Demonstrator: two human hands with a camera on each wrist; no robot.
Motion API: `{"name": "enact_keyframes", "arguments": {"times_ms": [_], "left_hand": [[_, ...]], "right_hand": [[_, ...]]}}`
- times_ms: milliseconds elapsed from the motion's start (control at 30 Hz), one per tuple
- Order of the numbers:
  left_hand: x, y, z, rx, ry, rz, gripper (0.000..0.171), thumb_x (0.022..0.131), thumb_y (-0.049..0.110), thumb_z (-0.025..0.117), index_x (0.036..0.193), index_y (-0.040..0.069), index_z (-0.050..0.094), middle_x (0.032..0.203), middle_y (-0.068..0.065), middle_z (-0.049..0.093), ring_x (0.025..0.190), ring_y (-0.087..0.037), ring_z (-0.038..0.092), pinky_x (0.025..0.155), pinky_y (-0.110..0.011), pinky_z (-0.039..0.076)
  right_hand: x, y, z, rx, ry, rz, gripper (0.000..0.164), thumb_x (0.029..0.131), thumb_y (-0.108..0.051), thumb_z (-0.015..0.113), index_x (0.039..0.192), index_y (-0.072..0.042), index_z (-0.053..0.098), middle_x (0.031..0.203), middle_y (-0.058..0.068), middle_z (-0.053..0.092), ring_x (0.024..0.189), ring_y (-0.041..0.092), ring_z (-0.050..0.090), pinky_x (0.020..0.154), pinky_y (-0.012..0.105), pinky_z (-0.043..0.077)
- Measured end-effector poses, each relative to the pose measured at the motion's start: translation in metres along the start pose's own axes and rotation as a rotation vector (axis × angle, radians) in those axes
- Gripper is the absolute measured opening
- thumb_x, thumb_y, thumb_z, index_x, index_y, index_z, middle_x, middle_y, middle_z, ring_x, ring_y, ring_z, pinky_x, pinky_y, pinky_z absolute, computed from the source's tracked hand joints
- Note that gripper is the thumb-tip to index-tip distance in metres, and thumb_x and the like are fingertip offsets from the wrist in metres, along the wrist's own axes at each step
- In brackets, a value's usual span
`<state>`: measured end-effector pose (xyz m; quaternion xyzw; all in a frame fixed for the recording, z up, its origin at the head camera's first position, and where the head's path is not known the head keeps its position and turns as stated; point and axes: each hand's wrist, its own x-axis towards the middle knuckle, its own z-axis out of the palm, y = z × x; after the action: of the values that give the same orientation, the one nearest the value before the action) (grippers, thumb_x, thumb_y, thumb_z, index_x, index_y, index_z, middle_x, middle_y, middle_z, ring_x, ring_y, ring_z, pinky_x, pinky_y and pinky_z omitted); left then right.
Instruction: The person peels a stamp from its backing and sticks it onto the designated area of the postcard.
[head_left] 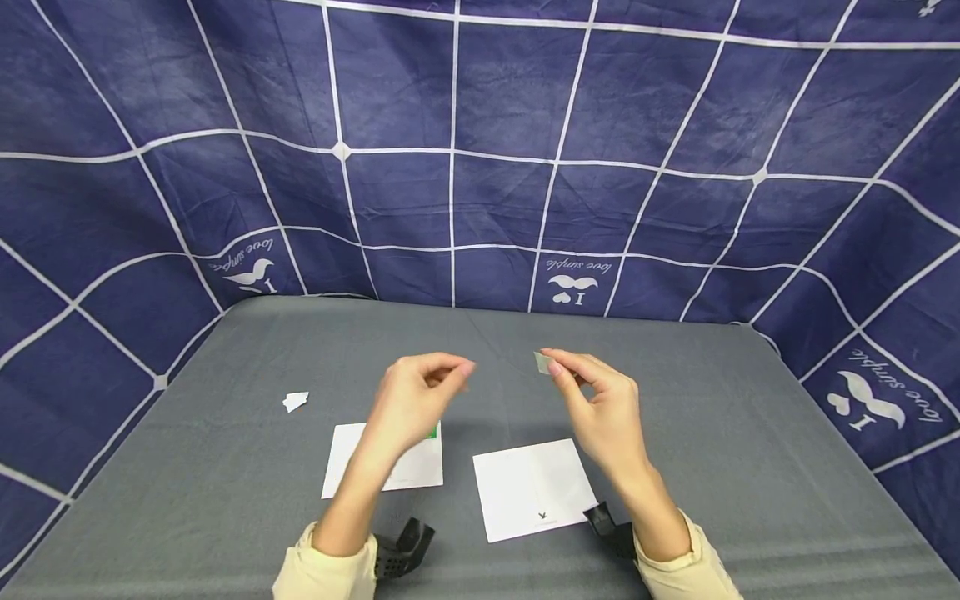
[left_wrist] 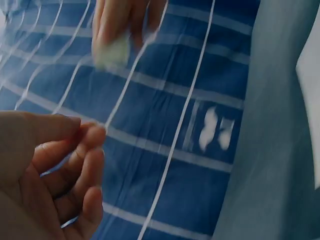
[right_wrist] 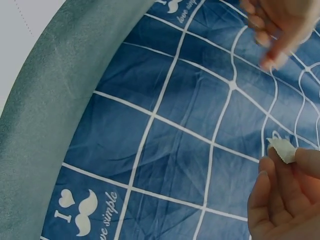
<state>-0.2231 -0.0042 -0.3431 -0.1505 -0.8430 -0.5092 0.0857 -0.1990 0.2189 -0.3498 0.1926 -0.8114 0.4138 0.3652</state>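
Between thumb and index finger, my right hand [head_left: 607, 400] pinches a small pale piece of tape [right_wrist: 283, 150] with a zigzag edge. It is held up above the table, its free end pointing toward the other hand. My left hand [head_left: 408, 396] is raised opposite, a short gap away, with thumb and index fingertips together. No object shows between those fingertips in the left wrist view, where the other fingers [left_wrist: 90, 210] are curled. Below the right hand lies a white sheet [head_left: 528, 492] with a small dark mark. Under the left wrist lies another white sheet [head_left: 416, 467] with a green patch, partly hidden by the forearm.
Small white scraps [head_left: 296, 401] lie at the left on the grey table [head_left: 712, 433]. A blue cloth with white grid lines [head_left: 495, 200] hangs behind the table and along both sides. Black wrist mounts [head_left: 405, 550] sit on both forearms.
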Motion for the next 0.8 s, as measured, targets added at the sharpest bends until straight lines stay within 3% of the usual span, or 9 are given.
{"name": "enact_keyframes", "arguments": {"times_ms": [133,300,567,700,800], "left_hand": [[-0.008,0.017,0.022,-0.116,-0.071,0.029,0.013,0.09,0.018,0.067,0.096,0.01,0.075,0.071,0.005,0.068,0.065,-0.008,0.063,0.055,-0.028,0.045],[-0.014,0.025,0.034,-0.174,-0.088,0.061,0.015,0.091,0.017,0.066,0.102,0.012,0.074,0.084,0.005,0.07,0.077,-0.009,0.065,0.067,-0.028,0.05],[-0.017,0.028,0.04,-0.187,-0.117,0.069,0.019,0.092,0.018,0.064,0.108,0.012,0.072,0.097,0.003,0.069,0.086,-0.01,0.062,0.068,-0.027,0.05],[-0.017,0.028,0.04,-0.229,-0.121,0.06,0.022,0.094,0.02,0.062,0.112,0.011,0.071,0.1,0.002,0.069,0.092,-0.01,0.061,0.072,-0.03,0.051],[-0.017,0.028,0.041,-0.273,-0.099,0.062,0.022,0.095,0.021,0.06,0.111,0.009,0.071,0.101,0.001,0.069,0.095,-0.012,0.062,0.075,-0.033,0.051]], "right_hand": [[0.001,0.0,0.0,-0.017,0.015,-0.051,0.018,0.086,0.002,0.068,0.101,-0.005,0.074,0.089,0.003,0.07,0.071,0.012,0.06,0.064,0.019,0.046],[0.0,-0.001,0.002,-0.042,0.017,-0.104,0.02,0.084,0.004,0.069,0.102,-0.005,0.074,0.093,0.003,0.07,0.073,0.012,0.062,0.064,0.025,0.05],[-0.002,-0.002,0.006,-0.054,0.001,-0.205,0.018,0.083,0.002,0.069,0.099,-0.003,0.074,0.093,0.005,0.07,0.086,0.022,0.063,0.077,0.025,0.046],[-0.003,-0.003,0.009,-0.054,0.007,-0.267,0.014,0.091,-0.01,0.066,0.098,-0.003,0.074,0.096,0.007,0.068,0.087,0.026,0.061,0.078,0.024,0.044],[-0.005,-0.003,0.011,-0.059,0.01,-0.305,0.024,0.096,-0.022,0.06,0.099,-0.003,0.074,0.099,0.01,0.067,0.088,0.028,0.06,0.077,0.023,0.044]]}}
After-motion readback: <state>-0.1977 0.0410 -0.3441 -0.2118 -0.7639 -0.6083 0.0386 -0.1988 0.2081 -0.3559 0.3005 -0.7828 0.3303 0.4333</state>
